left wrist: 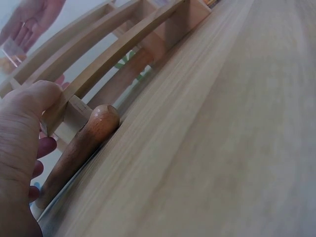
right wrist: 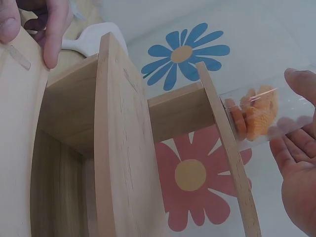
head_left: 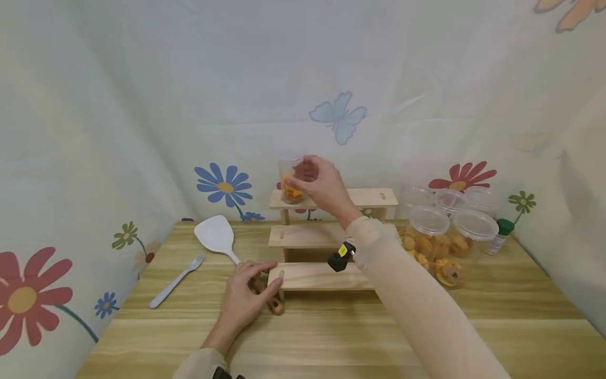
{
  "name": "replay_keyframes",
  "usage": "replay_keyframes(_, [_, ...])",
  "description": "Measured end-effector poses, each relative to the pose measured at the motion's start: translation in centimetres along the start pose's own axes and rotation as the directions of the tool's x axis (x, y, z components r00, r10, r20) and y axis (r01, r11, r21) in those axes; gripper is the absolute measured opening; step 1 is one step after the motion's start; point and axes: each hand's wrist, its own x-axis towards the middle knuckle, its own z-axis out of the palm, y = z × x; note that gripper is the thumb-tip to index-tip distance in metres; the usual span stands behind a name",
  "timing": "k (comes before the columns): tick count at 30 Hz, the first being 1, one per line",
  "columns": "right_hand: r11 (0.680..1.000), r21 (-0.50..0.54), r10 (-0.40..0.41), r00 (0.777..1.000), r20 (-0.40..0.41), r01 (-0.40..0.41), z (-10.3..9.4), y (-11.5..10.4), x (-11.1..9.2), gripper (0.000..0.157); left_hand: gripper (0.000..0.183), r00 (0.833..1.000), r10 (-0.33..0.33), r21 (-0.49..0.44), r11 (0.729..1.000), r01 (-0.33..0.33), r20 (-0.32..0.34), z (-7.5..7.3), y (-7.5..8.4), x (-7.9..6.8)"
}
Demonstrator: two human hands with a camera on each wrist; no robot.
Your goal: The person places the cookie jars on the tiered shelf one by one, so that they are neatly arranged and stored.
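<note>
My right hand [head_left: 326,188] holds a clear jar [head_left: 290,181] around its side, at the left end of the top shelf of a three-tier wooden rack [head_left: 326,276]. Orange snack pieces [right wrist: 260,112] lie at the bottom of the jar, whose base meets the shelf in the right wrist view. My left hand [head_left: 242,297] grips the left end of the lowest shelf between thumb and fingers. Below that hand, a turner's brown wooden handle [left wrist: 91,143] lies on the table against the rack. The turner's white head [head_left: 215,234] points away to the back left.
A white fork [head_left: 177,281] lies on the wooden table [head_left: 331,337] at the left. Several clear lidded jars [head_left: 428,223] with snacks stand right of the rack, beside a small green-capped bottle [head_left: 501,236]. A flower-printed cloth [head_left: 255,68] hangs behind.
</note>
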Motion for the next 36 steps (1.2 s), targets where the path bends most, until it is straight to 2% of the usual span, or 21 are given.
replay_keyframes(6, [1.000, -0.019, 0.014, 1.000, 0.012, -0.014, 0.2, 0.2, 0.0, 0.054, 0.037, 1.000, 0.005, -0.006, 1.000, -0.005, -0.005, 0.0, -0.1, 0.0])
replay_keyframes(13, [0.997, 0.029, 0.067, 0.998, 0.011, -0.067, 0.0, 0.1, -0.6, 0.092, 0.038, 1.000, -0.008, -0.001, 1.000, 0.008, 0.001, -0.1, 0.1, 0.0])
replay_keyframes(17, [0.997, 0.061, 0.043, 0.999, -0.021, -0.041, -0.3, 0.2, -1.0, 0.096, 0.038, 1.000, -0.003, 0.002, 1.000, 0.003, -0.003, 0.0, 0.1, 0.0])
replay_keyframes(22, [0.998, 0.057, -0.003, 0.998, -0.066, 0.007, -1.1, -0.3, -2.7, 0.095, 0.039, 1.000, -0.002, -0.002, 1.000, 0.002, -0.005, 0.1, 0.1, 0.0])
replay_keyframes(26, [0.994, 0.071, -0.078, 0.991, -0.110, 0.086, -2.4, -1.2, -4.6, 0.091, 0.039, 1.000, -0.001, -0.001, 1.000, 0.001, -0.005, 0.1, 0.1, 0.0])
replay_keyframes(32, [0.962, 0.119, -0.220, 0.953, -0.208, 0.247, -4.7, -2.3, -7.9, 0.091, 0.039, 1.000, -0.001, 0.002, 1.000, 0.001, -0.008, 0.1, 0.1, 0.1])
replay_keyframes(36, [0.946, 0.119, -0.263, 0.929, -0.261, 0.302, -6.5, -2.3, -10.5, 0.091, 0.039, 1.000, -0.002, 0.007, 1.000, 0.002, -0.010, 0.1, 0.0, 0.1])
